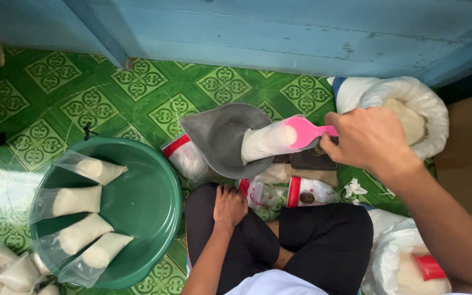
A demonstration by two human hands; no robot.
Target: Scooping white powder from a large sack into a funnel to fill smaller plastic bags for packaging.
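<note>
Head view: right hand [370, 139] is closed around the handle of a pink scoop [304, 131]; the fingers wrap the handle fully, and the scoop bowl points left. The scoop touches the open top of a clear bag [266, 142] filled with white granular material. This bag lies in the grey pan [219, 136] of a scale, near the middle of the green tiled floor [55, 93]. Left hand [229, 206] rests flat on the person's knee, fingers loosely spread, holding nothing.

Bag appearance: plump, opaque white with its contents, tapered toward the pan.

A green basin [148, 213] at the floor's left edge holds four similar filled bags. An open white sack [411, 109] stands behind the right hand.
</note>
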